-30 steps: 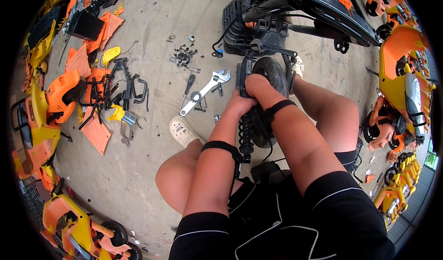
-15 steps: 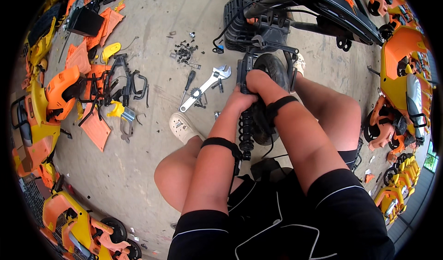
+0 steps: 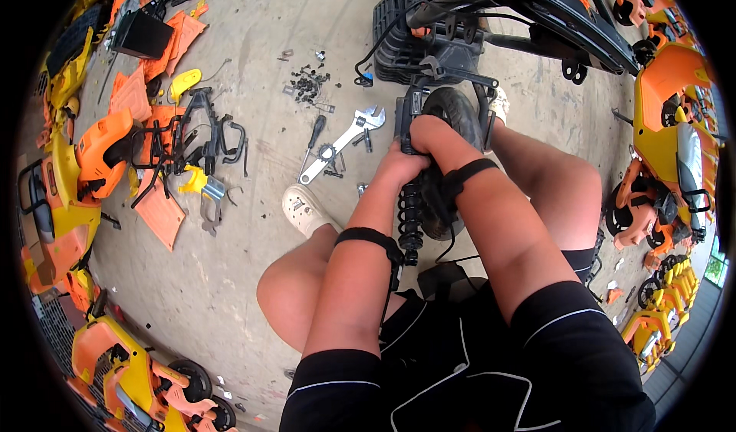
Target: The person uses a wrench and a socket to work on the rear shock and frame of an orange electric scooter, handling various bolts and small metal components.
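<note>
Between my legs stands a black vehicle frame with a wheel (image 3: 454,118). A shock absorber with a black coil spring (image 3: 410,221) runs along the wheel's left side. My left hand (image 3: 402,165) is closed around the shock absorber just above the spring. Directly above and touching it, my right hand (image 3: 429,134) is closed on the upper part of the same shock absorber; its fingertips are hidden. An adjustable wrench (image 3: 345,144) lies on the floor to the left, beside a screwdriver (image 3: 313,137). Past them is a scatter of small black screws (image 3: 308,87).
A black frame beam (image 3: 560,22) reaches overhead to the right, beyond a ribbed black case (image 3: 389,41). Leftward lie orange panels (image 3: 159,213), black brackets (image 3: 203,133) and a black box (image 3: 142,33). Yellow-orange vehicles (image 3: 663,110) line both sides.
</note>
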### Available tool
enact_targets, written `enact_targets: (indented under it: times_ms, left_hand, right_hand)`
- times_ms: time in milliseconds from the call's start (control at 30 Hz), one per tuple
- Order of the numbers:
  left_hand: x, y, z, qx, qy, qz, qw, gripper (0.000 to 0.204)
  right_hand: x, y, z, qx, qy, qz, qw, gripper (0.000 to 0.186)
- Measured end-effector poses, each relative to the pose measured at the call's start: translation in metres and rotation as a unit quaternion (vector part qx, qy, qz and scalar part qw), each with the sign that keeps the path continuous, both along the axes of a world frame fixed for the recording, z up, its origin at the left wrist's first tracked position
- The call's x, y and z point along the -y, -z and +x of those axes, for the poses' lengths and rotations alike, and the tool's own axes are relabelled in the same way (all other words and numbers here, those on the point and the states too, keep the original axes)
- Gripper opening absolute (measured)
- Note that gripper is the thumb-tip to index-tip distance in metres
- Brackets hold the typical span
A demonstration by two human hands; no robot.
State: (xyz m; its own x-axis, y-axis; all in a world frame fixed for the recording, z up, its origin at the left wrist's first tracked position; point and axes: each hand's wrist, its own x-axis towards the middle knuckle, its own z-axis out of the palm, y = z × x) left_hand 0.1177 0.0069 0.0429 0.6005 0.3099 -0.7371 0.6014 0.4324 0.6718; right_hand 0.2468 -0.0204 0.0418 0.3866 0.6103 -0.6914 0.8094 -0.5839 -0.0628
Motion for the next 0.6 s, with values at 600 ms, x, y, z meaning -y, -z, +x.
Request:
enact_targets:
  times_ms: [600]
  left_hand:
    - [0.002,0.006,0.001,-0.010,-0.003,0.038,0.999,0.087]
  right_hand:
    - [-0.003,-0.027,-0.008,0.046,-0.012,0.031,0.998,0.026]
